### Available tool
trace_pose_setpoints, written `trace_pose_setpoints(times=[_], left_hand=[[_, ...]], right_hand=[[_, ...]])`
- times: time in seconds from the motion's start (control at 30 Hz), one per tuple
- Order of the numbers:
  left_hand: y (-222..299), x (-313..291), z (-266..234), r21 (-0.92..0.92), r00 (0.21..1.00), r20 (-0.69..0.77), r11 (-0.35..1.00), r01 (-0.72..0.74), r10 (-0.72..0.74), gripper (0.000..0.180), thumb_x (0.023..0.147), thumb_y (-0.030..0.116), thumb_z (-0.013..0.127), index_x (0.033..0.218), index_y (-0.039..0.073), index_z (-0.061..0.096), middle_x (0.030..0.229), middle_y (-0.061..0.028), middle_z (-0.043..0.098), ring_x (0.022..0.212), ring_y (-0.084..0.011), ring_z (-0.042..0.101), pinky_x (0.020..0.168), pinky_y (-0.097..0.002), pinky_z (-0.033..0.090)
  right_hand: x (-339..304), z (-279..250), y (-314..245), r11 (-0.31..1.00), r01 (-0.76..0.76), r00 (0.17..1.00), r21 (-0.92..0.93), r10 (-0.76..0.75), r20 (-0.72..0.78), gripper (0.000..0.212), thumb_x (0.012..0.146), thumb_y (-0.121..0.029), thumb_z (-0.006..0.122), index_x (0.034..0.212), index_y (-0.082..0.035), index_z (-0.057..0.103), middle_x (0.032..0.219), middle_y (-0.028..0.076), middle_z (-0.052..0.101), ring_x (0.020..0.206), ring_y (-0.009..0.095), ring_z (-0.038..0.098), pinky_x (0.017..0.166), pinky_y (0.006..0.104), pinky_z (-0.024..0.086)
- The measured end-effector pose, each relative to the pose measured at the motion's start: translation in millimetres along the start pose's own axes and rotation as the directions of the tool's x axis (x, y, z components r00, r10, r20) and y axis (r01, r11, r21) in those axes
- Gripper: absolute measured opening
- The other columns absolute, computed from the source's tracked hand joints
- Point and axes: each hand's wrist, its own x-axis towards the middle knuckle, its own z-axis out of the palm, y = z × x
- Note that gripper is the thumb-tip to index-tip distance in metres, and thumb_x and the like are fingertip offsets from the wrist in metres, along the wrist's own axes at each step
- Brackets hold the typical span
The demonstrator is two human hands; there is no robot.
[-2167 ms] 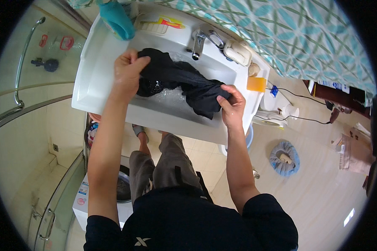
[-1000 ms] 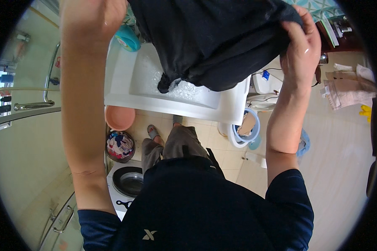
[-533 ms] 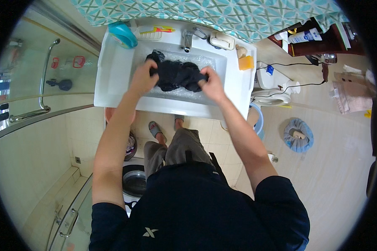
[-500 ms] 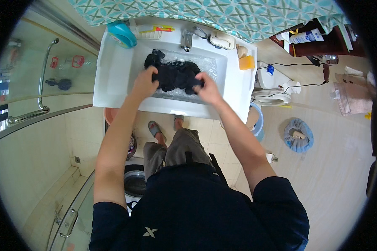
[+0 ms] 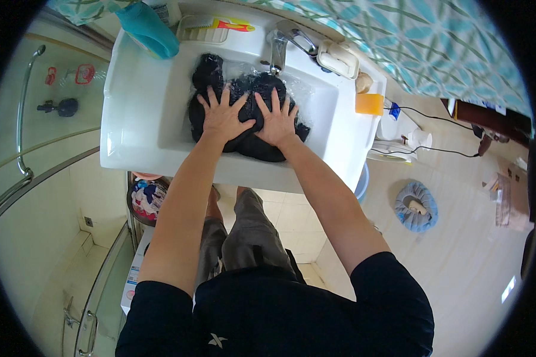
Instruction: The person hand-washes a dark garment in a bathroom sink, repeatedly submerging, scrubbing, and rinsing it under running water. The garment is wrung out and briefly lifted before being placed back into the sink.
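Both hands — left hand and right hand — lie flat, fingers spread, grasping nothing, pushing the dark garment below the faucet, probably to soak it.

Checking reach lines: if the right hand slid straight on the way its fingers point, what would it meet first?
The right hand lies flat on the dark garment, pointing toward the faucet; past more garment, it would likely meet the faucet's base, though depth is unclear.

One view only — the head camera looks steeply down from above the person's chest, facing the white sink just beyond the spread fingers (fairly near, edges bent by the fisheye).
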Motion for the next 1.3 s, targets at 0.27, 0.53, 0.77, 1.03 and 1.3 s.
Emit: trace_pose_setpoints(times=[0.27, 0.53, 0.77, 1.03, 1.3], left_hand=[[-7, 57, 18, -0.129, 0.999, -0.030, 0.991, 0.035, -0.039, 0.075, 0.085, 0.056, 0.078, 0.150, 0.024, 0.058, 0.160, -0.0168, 0.044, 0.145, -0.0526, 0.038, 0.117, -0.0722, 0.033], [-27, 118, -14, -0.315, 0.988, 0.102, 0.938, 0.144, -0.118, 0.054, 0.091, 0.047, 0.075, 0.131, 0.011, 0.071, 0.125, -0.0166, 0.074, 0.117, -0.0387, 0.069, 0.104, -0.0499, 0.053], [-56, 51, -66, -0.928, 0.984, 0.096, 0.345, 0.143, -0.148, 0.034, 0.090, 0.029, 0.079, 0.108, 0.000, 0.081, 0.097, -0.0094, 0.079, 0.092, -0.0160, 0.071, 0.086, -0.0334, 0.055], [-43, -22, -121, -0.658, 0.974, -0.162, 0.753, 0.011, -0.156, 0.018, 0.089, 0.030, 0.080, 0.104, 0.022, 0.084, 0.097, -0.0084, 0.078, 0.105, -0.0291, 0.068, 0.098, -0.0476, 0.047], [-32, -27, -61, -0.164, 0.913, -0.339, 0.970, 0.180, -0.226, 0.054, 0.084, 0.045, 0.080, 0.135, 0.033, 0.071, 0.144, -0.0105, 0.058, 0.138, -0.0427, 0.046, 0.112, -0.0704, 0.029]], right_hand=[[57, 21, 15, 0.995, -0.051, 0.994, 0.086, 0.059, -0.088, 0.096, 0.072, -0.037, 0.089, 0.158, -0.033, 0.046, 0.155, 0.017, 0.038, 0.142, 0.055, 0.035, 0.114, 0.0742, 0.029], [82, 14, 19, 0.889, -0.126, 0.925, 0.440, 0.266, -0.272, 0.032, 0.088, -0.018, 0.068, 0.118, -0.009, 0.073, 0.113, 0.023, 0.070, 0.104, 0.047, 0.068, 0.090, 0.0507, 0.057], [-7, -53, 51, -0.247, -0.028, 0.969, 0.969, 0.231, 0.087, 0.023, 0.079, 0.012, 0.068, 0.095, -0.004, 0.065, 0.088, 0.002, 0.067, 0.081, 0.015, 0.064, 0.076, 0.0272, 0.052], [-66, -84, 59, -0.030, 0.093, 0.950, 0.995, 0.301, -0.080, 0.020, 0.082, 0.011, 0.065, 0.094, -0.006, 0.062, 0.089, -0.003, 0.060, 0.085, 0.008, 0.055, 0.081, 0.0236, 0.043], [-45, -32, 14, 0.825, 0.048, 0.925, 0.562, 0.176, -0.338, 0.076, 0.076, -0.034, 0.090, 0.145, -0.024, 0.059, 0.145, 0.020, 0.050, 0.126, 0.040, 0.055, 0.103, 0.0521, 0.049]])
